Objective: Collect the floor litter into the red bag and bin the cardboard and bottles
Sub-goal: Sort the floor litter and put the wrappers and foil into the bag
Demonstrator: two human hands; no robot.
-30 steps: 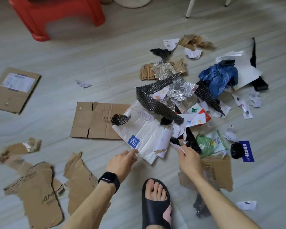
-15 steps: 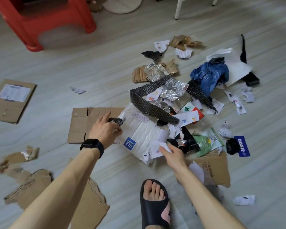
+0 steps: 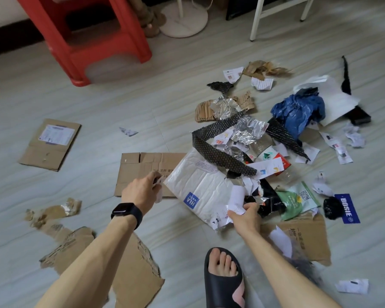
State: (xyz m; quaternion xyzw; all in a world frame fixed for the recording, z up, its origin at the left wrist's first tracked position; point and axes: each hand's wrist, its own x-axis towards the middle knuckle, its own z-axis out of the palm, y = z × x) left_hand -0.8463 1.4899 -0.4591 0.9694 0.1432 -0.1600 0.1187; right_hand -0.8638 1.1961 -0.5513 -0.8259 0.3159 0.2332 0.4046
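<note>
Moved since half a second ago: left hand [image 3: 142, 192] has drawn back from the corner of the white padded mailer [image 3: 200, 181], taking the dark scrap [image 3: 157, 180] with it; its fingers are curled round that scrap and a white paper slip [image 3: 159, 195] above the flat cardboard [image 3: 138, 167]; right hand [image 3: 246, 216] grasps crumpled white paper scraps [image 3: 235, 205] at the mailer's near edge. Litter on the floor [image 3: 87, 103], right of centre: foil [image 3: 249, 130], black bubble strip [image 3: 218, 152], blue plastic [image 3: 298, 110]; torn cardboard [image 3: 136, 281] lies under the left forearm.

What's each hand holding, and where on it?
Left hand pinches a small white scrap by its upper end. Right hand grips crumpled white paper at its lower end.
</note>
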